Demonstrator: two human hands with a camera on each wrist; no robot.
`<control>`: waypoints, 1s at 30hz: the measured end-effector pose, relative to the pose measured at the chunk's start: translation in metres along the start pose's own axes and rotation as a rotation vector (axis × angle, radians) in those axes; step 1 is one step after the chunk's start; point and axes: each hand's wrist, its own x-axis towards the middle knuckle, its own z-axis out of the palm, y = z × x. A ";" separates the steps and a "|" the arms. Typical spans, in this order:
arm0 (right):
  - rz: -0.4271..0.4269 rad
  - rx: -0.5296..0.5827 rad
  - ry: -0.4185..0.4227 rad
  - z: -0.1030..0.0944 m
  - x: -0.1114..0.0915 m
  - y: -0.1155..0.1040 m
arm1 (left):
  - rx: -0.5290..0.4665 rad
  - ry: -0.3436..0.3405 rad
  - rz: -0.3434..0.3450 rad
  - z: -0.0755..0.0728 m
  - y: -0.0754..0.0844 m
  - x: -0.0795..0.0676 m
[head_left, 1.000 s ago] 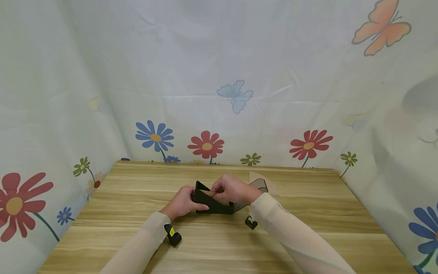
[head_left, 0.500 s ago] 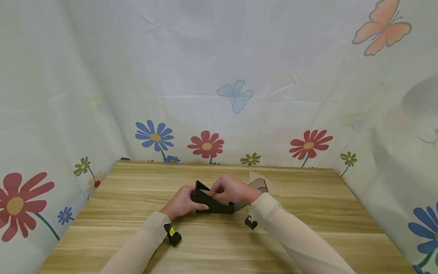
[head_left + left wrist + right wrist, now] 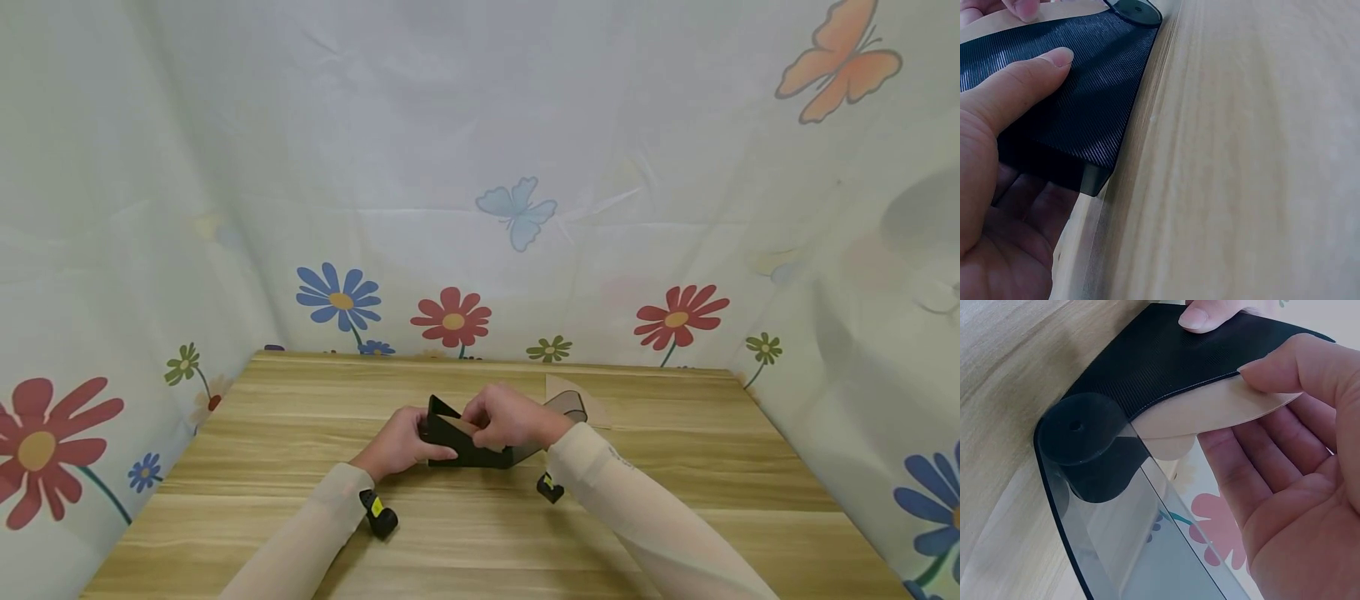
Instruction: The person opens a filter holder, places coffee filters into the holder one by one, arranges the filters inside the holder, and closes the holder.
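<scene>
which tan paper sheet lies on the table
The loose sheet right of the right hand lies on the table; the other sheet pokes from the black case, and that hand pinches it.

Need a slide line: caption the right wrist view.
Right fingers pinch a tan sheet in a black holder, clear lid open.

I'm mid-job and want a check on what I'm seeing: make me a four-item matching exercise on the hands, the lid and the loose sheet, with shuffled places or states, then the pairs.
1. Left hand
2. Right hand
3. Clear lid
4. Loose tan sheet

A. Lies on the wooden table
B. Pinches tan paper
C. Grips the black box, thumb on its ribbed face
D. See-through, swung open

Pairs: 1-C, 2-B, 3-D, 4-A
</scene>
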 end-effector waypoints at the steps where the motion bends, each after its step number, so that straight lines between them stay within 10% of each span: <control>1: 0.000 0.003 -0.002 0.000 0.000 0.000 | 0.000 -0.001 -0.001 0.000 0.000 0.000; 30: -0.012 -0.032 0.009 0.000 -0.001 -0.004 | 0.014 0.005 0.003 0.000 -0.003 0.002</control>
